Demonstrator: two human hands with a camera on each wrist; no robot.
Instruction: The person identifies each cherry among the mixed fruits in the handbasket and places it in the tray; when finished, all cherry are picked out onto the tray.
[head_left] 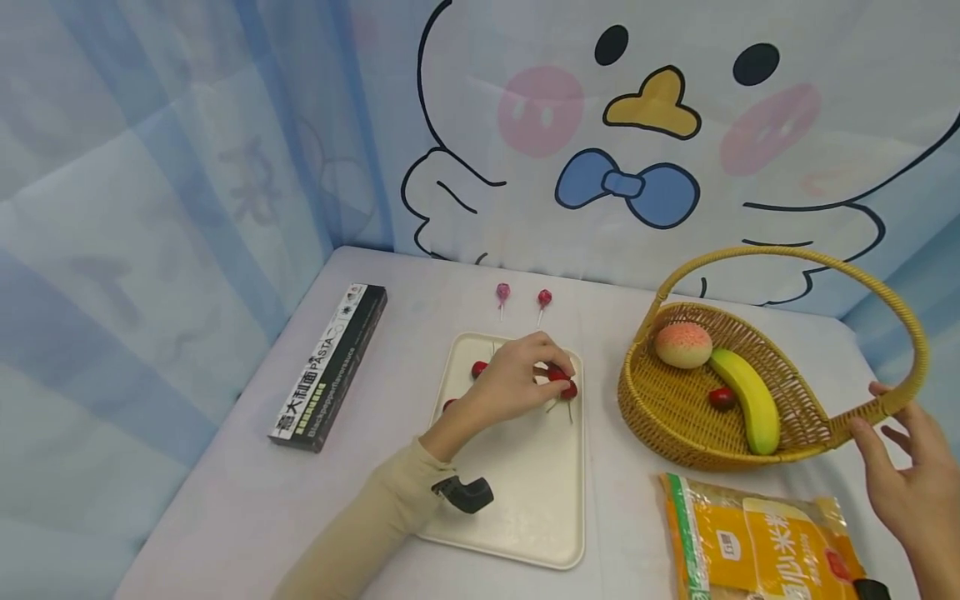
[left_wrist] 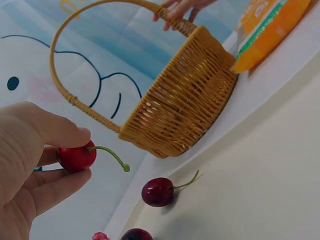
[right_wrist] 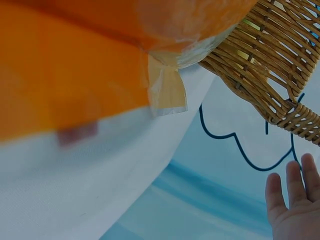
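Observation:
My left hand (head_left: pixel 517 379) pinches a red cherry (left_wrist: pixel 77 158) between thumb and fingers, above the far right part of a cream tray (head_left: pixel 517 508). The held cherry's green stem points away from the fingertips. A darker cherry (left_wrist: pixel 159 192) lies on the tray close by. Two more cherries, one at the far edge (head_left: pixel 478 368) and one partly behind the wrist (head_left: pixel 449 404), are to the left. At the right, my right hand (head_left: pixel 911 462) holds the base of the handle of a wicker basket (head_left: pixel 637 417); in the right wrist view its other fingers (right_wrist: pixel 296 185) extend straight.
The basket contains a peach (head_left: pixel 683 345), a banana (head_left: pixel 750 400) and a cherry (head_left: pixel 722 398). An orange grain bag (head_left: pixel 765 533) lies in front of it. Two lollipops (head_left: pixel 502 292) lie beyond the tray, and a black pasta box (head_left: pixel 330 367) lies at left.

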